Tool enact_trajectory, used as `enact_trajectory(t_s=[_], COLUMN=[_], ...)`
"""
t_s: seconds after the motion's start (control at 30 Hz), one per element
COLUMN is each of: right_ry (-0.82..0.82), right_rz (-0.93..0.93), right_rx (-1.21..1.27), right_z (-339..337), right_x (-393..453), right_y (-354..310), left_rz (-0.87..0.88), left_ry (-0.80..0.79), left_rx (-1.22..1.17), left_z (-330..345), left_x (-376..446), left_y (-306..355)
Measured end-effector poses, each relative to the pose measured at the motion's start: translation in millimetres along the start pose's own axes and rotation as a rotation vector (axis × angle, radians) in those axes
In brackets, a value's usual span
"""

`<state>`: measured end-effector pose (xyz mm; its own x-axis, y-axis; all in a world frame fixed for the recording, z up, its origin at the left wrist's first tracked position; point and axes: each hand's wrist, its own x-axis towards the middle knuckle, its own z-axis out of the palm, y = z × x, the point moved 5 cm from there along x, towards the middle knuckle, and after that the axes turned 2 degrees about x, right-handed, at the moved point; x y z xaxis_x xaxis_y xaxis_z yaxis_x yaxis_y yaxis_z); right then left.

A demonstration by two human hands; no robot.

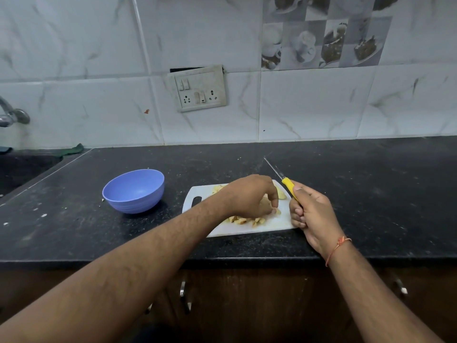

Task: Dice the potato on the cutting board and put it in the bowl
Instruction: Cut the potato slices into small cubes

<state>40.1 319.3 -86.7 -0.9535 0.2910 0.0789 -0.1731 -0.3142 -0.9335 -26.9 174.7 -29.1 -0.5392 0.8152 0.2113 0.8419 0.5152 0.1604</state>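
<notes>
A white cutting board [277,224] lies on the black counter with diced potato pieces [247,221] along its near side and a larger uncut potato piece [281,193] at its far right. My left hand [249,196] hovers over the board, fingers curled down and pinching potato pieces at its fingertips. My right hand [310,209] grips a yellow-handled knife [288,184] at the board's right edge, blade pointing up and away toward the wall. The blue bowl [134,190] stands left of the board and looks empty.
A sink [22,167] with a tap [12,115] is at the far left. A green cloth [71,151] lies by the wall. The counter's front edge [222,262] runs just below the board. A switch panel [197,88] is on the tiled wall.
</notes>
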Motion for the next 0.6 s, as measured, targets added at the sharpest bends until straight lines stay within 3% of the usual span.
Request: enact_trajectory(t_s=[0.13, 0.27, 0.33, 0.47, 0.6], right_ry=[-0.003, 0.003, 0.010, -0.029, -0.185], right_rz=[-0.011, -0.063, -0.093, -0.187, -0.288], right_rx=[-0.012, -0.104, -0.181, -0.466, -0.824], right_z=[1, 1, 3, 14, 35], right_x=[-1, -2, -3, -17, -52], right_y=[-1, -2, -3, -6, -5], left_rz=[-0.138, -0.458, -0.569, -0.613, -0.680], left_ry=[0.251, 0.522, 0.552, 0.529, 0.550], left_rx=[-0.275, -0.577, -0.739, -0.675, -0.779], left_z=[-23, -29, -19, 4, 14], left_x=[-26, -87, -121, -164, -175], left_y=[-17, -51, -63, -76, -90])
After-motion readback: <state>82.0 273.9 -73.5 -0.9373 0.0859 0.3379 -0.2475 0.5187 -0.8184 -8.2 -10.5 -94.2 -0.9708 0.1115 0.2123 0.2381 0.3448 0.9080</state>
